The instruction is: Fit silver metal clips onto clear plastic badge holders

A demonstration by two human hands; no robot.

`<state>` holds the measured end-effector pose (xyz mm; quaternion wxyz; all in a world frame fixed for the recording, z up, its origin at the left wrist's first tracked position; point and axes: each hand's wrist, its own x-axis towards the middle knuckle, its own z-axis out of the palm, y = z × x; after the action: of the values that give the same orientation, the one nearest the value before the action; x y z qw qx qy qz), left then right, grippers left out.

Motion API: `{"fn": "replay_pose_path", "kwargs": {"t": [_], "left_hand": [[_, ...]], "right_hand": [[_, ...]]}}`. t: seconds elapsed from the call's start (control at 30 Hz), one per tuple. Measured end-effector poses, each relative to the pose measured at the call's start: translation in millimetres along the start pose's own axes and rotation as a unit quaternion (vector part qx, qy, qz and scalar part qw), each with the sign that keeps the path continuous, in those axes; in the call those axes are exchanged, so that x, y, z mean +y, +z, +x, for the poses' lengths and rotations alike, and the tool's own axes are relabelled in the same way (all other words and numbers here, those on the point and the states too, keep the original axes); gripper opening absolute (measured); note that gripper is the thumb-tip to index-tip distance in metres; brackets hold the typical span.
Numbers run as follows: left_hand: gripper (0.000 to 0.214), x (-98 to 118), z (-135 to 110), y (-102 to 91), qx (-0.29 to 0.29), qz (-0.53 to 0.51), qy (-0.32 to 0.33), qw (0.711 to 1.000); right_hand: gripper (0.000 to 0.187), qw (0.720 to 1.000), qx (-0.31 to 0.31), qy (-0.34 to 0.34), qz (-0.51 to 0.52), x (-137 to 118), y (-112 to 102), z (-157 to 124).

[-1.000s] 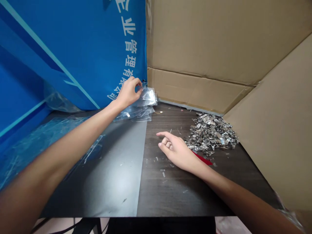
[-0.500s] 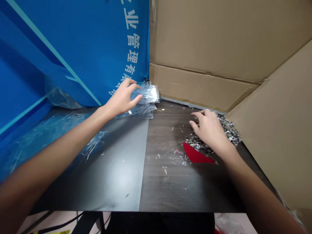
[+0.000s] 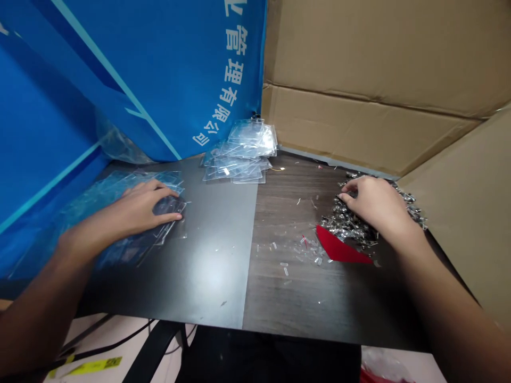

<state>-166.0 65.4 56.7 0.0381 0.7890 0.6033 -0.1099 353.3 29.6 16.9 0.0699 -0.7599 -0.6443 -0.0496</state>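
We see our two arms reaching out over a counter [image 3: 295, 303]. One half of its top is smooth dark gray, and the other half looks like brown wood.

Our left grip [image 3: 146, 208] is open and loose, palm down, on a see-through plastic sleeve [image 3: 171, 208]. The fingers rest on top of it and do not seem to squeeze. The sleeve sits on the gray half, and a thin see-through plastic sheet [image 3: 80, 223] spreads out beside and under our arm, toward the blue side.

Our right grip [image 3: 375, 205] is curled over a heap of small shiny metal clips [image 3: 343, 226] on the wood half. The fingers dip into the heap, but we cannot tell if they pinch a clip. A flat red piece [image 3: 339, 247] lies at the edge of the heap, just below the grip. Tiny see-through bits [image 3: 284, 268] are scattered on the wood near it.

Between our hands, a pile of see-through sleeves [image 3: 239, 157] sits at the back of the counter, where the gray half meets the wood half. Behind the pile stands a blue banner [image 3: 159, 69] with white writing, and a brown cardboard sheet [image 3: 371, 53] stands to the right.
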Motion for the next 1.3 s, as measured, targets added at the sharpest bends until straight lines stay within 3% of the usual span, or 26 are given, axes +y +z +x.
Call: {"fn": "replay_pose_path", "kwargs": {"t": [0.3,0.5,0.7,0.87,1.17,1.3], "left_hand": [[0.055,-5.2,4.6,14.8,0.036,-0.040,0.043,0.998],[0.049,-3.0,6.7,8.4,0.054,-0.059,0.076,0.994],[0.060,-7.2,-1.5,-1.9,0.065,-0.081,0.075,0.992],[0.065,-22.6,-10.4,7.1,-0.018,-0.048,0.039,0.998],[0.046,-20.8,-3.2,9.1,0.050,-0.021,0.026,0.998],[0.050,-14.6,-2.2,2.5,0.024,-0.008,0.020,0.999]], "right_hand": [[0.025,0.999,0.020,0.045,0.013,-1.2,5.7,7.0],[0.026,0.994,0.068,0.056,0.064,1.1,8.6,8.6],[0.027,0.996,0.061,0.039,0.050,0.0,9.9,6.5],[0.028,0.998,0.048,0.021,0.032,-2.7,13.7,6.8],[0.027,0.989,0.123,0.033,0.069,-5.5,3.0,1.5],[0.027,0.988,0.125,0.043,0.075,-7.5,-0.4,-1.5]]}}
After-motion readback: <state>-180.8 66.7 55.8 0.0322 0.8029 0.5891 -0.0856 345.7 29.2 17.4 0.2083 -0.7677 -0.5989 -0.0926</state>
